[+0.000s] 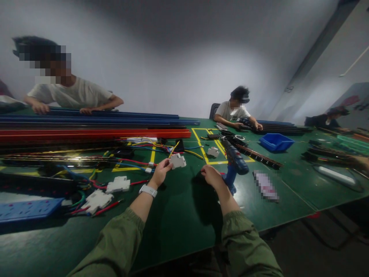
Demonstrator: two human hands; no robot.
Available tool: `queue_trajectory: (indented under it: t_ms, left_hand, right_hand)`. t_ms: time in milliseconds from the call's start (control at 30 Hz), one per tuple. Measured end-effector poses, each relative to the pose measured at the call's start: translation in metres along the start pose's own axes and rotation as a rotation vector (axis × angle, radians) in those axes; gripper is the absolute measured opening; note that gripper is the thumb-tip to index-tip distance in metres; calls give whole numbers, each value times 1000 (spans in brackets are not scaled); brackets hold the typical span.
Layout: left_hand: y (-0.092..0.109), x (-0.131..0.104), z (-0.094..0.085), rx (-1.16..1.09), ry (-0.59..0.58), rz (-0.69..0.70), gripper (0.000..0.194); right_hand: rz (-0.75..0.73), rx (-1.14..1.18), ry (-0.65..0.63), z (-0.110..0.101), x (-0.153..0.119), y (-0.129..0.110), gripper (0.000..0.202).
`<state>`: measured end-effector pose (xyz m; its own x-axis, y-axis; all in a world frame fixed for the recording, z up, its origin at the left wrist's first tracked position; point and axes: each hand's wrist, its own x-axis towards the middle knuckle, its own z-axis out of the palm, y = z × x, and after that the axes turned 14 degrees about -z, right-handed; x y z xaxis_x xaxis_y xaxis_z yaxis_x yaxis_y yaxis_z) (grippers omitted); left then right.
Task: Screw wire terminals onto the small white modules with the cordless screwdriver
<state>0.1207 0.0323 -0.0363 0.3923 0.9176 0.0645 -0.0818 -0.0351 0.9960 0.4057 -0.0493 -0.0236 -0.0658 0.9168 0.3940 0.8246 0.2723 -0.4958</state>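
Observation:
My left hand (pixel 161 173) grips a white circuit breaker (pixel 178 161) just above the table, and wires lie on the table behind it. My right hand (pixel 212 176) is held a little to the right of it with fingers curled together. Whatever may be between those fingers is too small to make out. Just beyond my right wrist stands a blue cordless drill (pixel 236 157), its handle partly hidden by my arm. Another white breaker (pixel 213 152) lies inside a yellow-taped rectangle behind my hands. Two more breakers, one (pixel 118 184) behind the other (pixel 98 201), lie left with red wires.
A blue power strip (pixel 29 211) lies at the left edge. Long red-orange channels (pixel 115 134) and blue ones stretch across the back left. A blue bin (pixel 276 143) and a phone-like slab (pixel 265 187) are at the right. Several people sit across the green table (pixel 178 231).

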Motion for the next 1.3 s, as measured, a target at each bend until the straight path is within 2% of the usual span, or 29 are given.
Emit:
queue_trajectory:
  t_ms: [200, 267, 367, 433, 600, 900, 1033, 1167, 1300]
  left_hand:
    - [0, 0, -1, -60, 6, -42, 50]
    - [-2, 1, -2, -77, 3, -51, 51]
    - [-4, 3, -2, -90, -12, -53, 52]
    - [-5, 3, -2, -79, -10, -50, 53]
    - [-1, 1, 1, -20, -5, -46, 55]
    - [2, -2, 3, 10, -30, -43, 55]
    - [-1, -1, 3, 53, -41, -14, 47]
    - [-2, 1, 2, 286, -24, 75, 38]
    - [-2, 2, 1, 495, -9, 126, 31]
  right_hand:
    - [-75, -5, 30, -5, 5, -13, 2]
    - [-118, 29, 84, -4, 8, -24, 9]
    - [-199, 243, 253, 2, 13, -47, 16]
    - [-200, 408, 321, 9, 15, -64, 21]
    - [-184, 525, 274, 21, 13, -92, 25]
    - [-185, 507, 262, 24, 12, -88, 24]
    - [-175, 431, 235, 24, 13, -85, 22]
    - [-193, 276, 198, 17, 13, -78, 13]
    - [-222, 189, 106, 8, 14, -68, 6]
